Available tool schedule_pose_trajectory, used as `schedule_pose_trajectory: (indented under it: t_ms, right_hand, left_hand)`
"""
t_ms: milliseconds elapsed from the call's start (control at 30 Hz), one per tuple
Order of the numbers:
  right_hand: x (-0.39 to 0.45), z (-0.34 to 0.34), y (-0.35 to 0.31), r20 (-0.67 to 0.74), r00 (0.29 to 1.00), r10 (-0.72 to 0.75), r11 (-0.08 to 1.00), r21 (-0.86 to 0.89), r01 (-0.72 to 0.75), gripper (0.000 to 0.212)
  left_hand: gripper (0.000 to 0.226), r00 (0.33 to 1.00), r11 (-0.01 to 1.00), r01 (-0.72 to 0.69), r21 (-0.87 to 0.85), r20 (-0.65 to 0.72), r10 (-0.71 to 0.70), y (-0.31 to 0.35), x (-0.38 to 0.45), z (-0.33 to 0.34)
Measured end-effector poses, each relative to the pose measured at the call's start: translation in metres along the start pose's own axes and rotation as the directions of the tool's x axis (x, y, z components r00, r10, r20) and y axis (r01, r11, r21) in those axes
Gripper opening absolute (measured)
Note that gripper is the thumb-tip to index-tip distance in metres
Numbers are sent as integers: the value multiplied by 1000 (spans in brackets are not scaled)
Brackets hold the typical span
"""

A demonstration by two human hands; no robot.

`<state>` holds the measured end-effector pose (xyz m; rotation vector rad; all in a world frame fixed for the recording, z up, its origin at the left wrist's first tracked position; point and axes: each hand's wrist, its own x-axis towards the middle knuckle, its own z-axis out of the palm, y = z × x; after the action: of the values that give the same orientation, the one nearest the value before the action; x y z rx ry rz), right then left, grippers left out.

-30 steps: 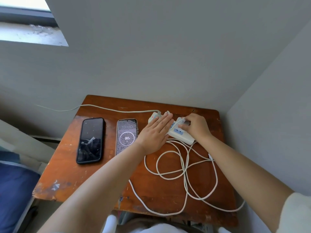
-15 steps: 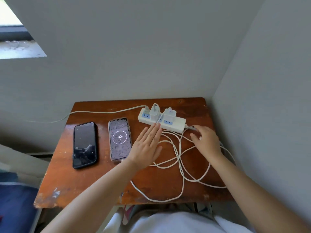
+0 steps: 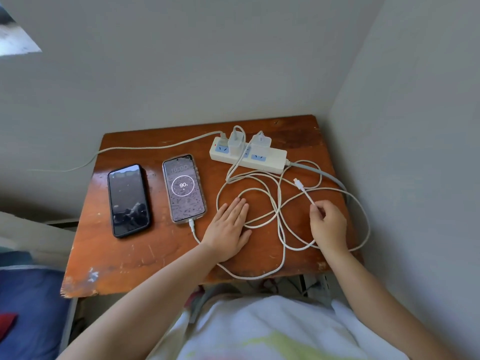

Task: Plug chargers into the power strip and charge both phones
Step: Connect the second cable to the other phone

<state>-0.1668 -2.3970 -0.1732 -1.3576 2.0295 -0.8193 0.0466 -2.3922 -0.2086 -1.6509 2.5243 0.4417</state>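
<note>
A white power strip (image 3: 270, 159) lies at the back of the wooden table (image 3: 124, 258), with two white chargers (image 3: 236, 144) (image 3: 261, 145) plugged in. A lit phone (image 3: 184, 188) shows 90 and has a white cable (image 3: 191, 226) in its bottom port. Left of it lies a dark phone (image 3: 128, 200) with no cable. My right hand (image 3: 328, 224) pinches a second white cable just behind its free plug (image 3: 298, 183). My left hand (image 3: 230, 228) rests flat and open on the table over the tangled loops.
Grey walls close the table in at the back and right. The strip's grey cord (image 3: 322, 174) runs off the right edge; another cord (image 3: 145, 148) leaves to the left. Cable loops (image 3: 280, 216) cover the right half of the table. A blue bed (image 3: 28, 307) lies at the lower left.
Both hands drew back from the power strip toward me. My right hand took hold of the loose cable near its plug, and my left hand settled flat on the table.
</note>
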Motion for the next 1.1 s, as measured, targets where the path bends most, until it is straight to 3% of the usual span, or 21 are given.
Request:
schedule_pose_trajectory:
  t_ms: [67, 133, 200, 267, 400, 567, 733, 933, 1100]
  right_hand:
    - [-8, 1, -7, 172, 985, 0, 995, 101, -18, 16]
    - [-15, 3, -21, 405, 914, 8, 977, 191, -93, 24]
    - [-20, 8, -41, 530, 848, -31, 958, 258, -126, 27]
    - [-30, 19, -64, 581, 805, -125, 954, 292, -63, 26]
    - [-62, 54, -99, 595, 733, -328, 942, 260, 211, 21]
    - [-102, 110, -103, 672, 671, -313, 928, 65, 368, 20]
    - [-123, 148, -111, 625, 758, -187, 907, -187, 378, 26]
    - [-136, 175, -124, 414, 838, -357, 774, -371, 513, 26]
    - [-150, 187, -143, 261, 851, -457, 744, -413, 526, 10]
  left_hand:
    - [60, 999, 998, -49, -26, 15, 49, -7, -3, -5]
    - [59, 992, 991, -122, -58, -34, 120, -19, -11, -12]
    - [57, 980, 983, -167, -78, -123, 157, -38, -24, -21]
    - [56, 977, 983, -161, -83, -154, 147, -64, -41, -28]
    - [53, 985, 990, -89, -105, -157, 72, -127, -76, -43]
    - [64, 997, 998, -53, 17, -59, 53, -205, -101, -53]
    - [97, 968, 971, -206, 121, 169, 184, -241, -94, -60]
    - [107, 838, 845, -467, 260, 433, 330, -247, -62, -80]
    - [102, 774, 759, -585, 286, 475, 418, -239, -51, -88]
